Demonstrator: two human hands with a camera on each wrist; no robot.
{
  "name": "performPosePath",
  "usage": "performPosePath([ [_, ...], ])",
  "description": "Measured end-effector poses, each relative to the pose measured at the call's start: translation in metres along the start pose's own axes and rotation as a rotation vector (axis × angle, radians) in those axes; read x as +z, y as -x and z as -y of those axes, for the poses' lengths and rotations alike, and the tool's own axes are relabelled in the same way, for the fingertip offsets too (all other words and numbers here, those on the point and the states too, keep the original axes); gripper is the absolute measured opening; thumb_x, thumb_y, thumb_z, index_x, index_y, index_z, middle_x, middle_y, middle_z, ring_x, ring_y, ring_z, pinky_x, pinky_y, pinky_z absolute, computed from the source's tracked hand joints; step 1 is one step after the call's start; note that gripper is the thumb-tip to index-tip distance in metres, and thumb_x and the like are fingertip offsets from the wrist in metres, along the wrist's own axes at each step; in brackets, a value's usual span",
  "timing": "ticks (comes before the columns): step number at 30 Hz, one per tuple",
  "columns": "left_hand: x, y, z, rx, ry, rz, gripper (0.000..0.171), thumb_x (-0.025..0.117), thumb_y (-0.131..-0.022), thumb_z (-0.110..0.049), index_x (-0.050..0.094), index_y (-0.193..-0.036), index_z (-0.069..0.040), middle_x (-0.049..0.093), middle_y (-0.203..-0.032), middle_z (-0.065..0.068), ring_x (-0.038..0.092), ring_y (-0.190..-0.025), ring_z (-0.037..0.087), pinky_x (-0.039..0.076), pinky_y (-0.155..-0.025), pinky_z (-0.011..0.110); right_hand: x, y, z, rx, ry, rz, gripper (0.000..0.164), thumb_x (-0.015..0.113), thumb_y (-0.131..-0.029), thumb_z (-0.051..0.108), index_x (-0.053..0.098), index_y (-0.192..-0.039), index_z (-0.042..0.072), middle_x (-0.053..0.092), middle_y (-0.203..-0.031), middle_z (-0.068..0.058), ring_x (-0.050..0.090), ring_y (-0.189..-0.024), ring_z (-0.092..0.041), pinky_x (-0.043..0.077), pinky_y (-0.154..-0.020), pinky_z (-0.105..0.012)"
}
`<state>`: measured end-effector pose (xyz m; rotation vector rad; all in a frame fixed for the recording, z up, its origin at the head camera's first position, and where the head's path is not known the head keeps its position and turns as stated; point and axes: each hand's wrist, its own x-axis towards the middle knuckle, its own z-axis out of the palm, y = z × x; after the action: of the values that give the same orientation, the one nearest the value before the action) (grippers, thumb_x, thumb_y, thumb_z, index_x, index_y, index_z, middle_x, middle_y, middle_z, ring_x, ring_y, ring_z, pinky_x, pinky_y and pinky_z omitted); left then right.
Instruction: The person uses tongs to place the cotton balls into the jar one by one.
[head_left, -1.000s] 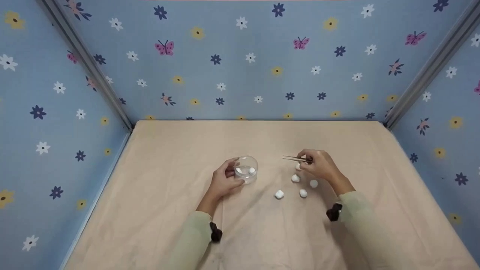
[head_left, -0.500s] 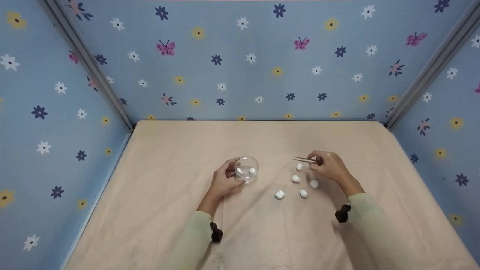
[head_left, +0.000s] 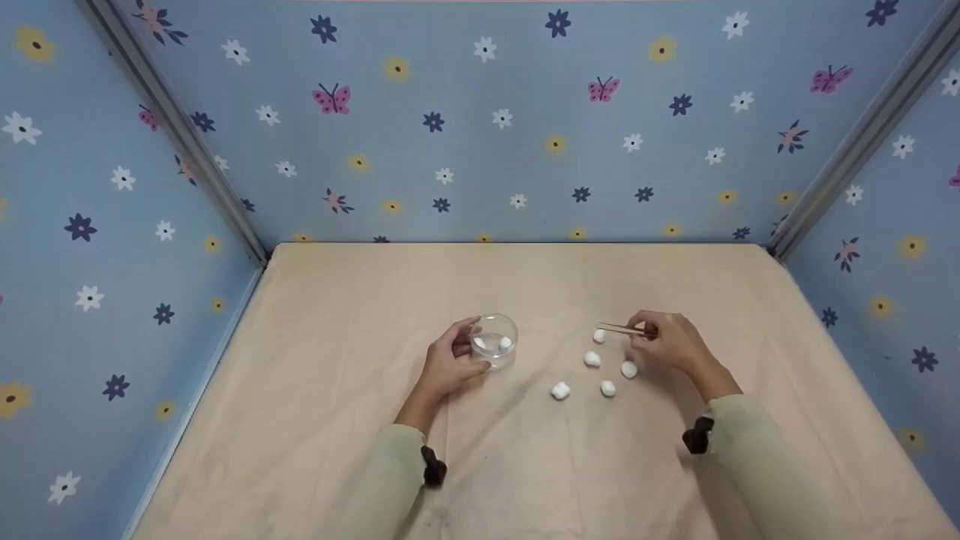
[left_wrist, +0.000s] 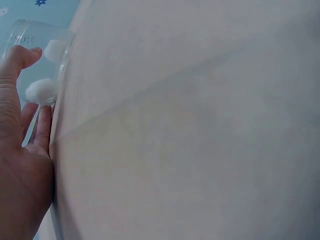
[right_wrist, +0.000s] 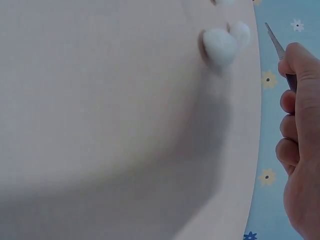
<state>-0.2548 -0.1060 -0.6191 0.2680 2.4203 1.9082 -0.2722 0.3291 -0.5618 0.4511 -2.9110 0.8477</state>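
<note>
My left hand grips a clear plastic jar from its left side, thumb in front and fingers behind. Two white cotton balls lie inside the jar, which stands on the cloth. My right hand holds metal tweezers above the table, their tips pointing left. Those tips hover over or beside the farthest loose cotton ball; whether they touch it I cannot tell. In the right wrist view the tweezers show between thumb and curled fingers, with nothing visible at the tips.
Several loose cotton balls lie right of the jar, among them one at the front and one beneath the right hand. A beige cloth covers the table. Patterned blue walls enclose the back and sides.
My right hand has moved right and slightly toward me with the tweezers, uncovering the farthest loose cotton ball. The left hand and jar have stayed in place.
</note>
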Motion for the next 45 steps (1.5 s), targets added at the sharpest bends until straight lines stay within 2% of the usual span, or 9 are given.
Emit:
performPosePath([
  [7, -0.001, 0.000, 0.001, -0.022, -0.016, -0.004, 0.084, 0.090, -0.084, 0.002, 0.059, -0.161, -0.014, 0.067, -0.156, 0.018, 0.067, -0.142, 0.034, 0.059, -0.125, 0.045, 0.005, 0.005, -0.005, 0.039, -0.005, 0.018, 0.016, 0.078, -0.097, 0.012, 0.082, -0.112, 0.010, 0.074, -0.087, -0.009, 0.056, -0.078, -0.017, 0.044, -0.071, -0.032],
  [17, -0.001, 0.000, 0.001, 0.020, 0.020, -0.004, 0.083, 0.089, -0.084, 0.005, 0.059, -0.160, -0.010, 0.066, -0.155, 0.023, 0.067, -0.141, 0.039, 0.058, -0.125, 0.052, 0.010, 0.009, -0.007, 0.065, -0.005, 0.043, 0.017, 0.081, -0.099, 0.015, 0.082, -0.115, 0.012, 0.079, -0.099, -0.014, 0.062, -0.086, -0.022, 0.051, -0.080, -0.039],
  [25, 0.001, -0.001, 0.001, 0.007, -0.010, -0.002, 0.084, 0.090, -0.083, 0.005, 0.059, -0.160, -0.009, 0.065, -0.155, 0.023, 0.068, -0.141, 0.039, 0.060, -0.123, 0.045, 0.012, 0.011, -0.006, 0.060, -0.006, 0.032, 0.015, 0.079, -0.099, 0.014, 0.083, -0.113, 0.012, 0.079, -0.096, -0.014, 0.060, -0.082, -0.020, 0.049, -0.077, -0.036],
  [34, 0.001, -0.001, 0.001, -0.001, 0.000, -0.004, 0.084, 0.090, -0.083, 0.005, 0.059, -0.160, -0.010, 0.065, -0.155, 0.023, 0.068, -0.141, 0.039, 0.060, -0.124, 0.048, 0.012, 0.010, -0.005, 0.072, 0.000, 0.045, 0.013, 0.077, -0.101, 0.014, 0.083, -0.111, 0.011, 0.078, -0.096, -0.012, 0.059, -0.083, -0.021, 0.049, -0.078, -0.037],
  [45, 0.001, -0.001, 0.002, -0.005, 0.010, -0.001, 0.084, 0.090, -0.082, 0.006, 0.060, -0.159, -0.008, 0.065, -0.153, 0.023, 0.068, -0.140, 0.038, 0.060, -0.123, 0.044, 0.012, 0.010, -0.005, 0.085, -0.004, 0.063, 0.013, 0.077, -0.101, 0.014, 0.083, -0.111, 0.010, 0.076, -0.093, -0.010, 0.057, -0.082, -0.020, 0.045, -0.076, -0.034],
])
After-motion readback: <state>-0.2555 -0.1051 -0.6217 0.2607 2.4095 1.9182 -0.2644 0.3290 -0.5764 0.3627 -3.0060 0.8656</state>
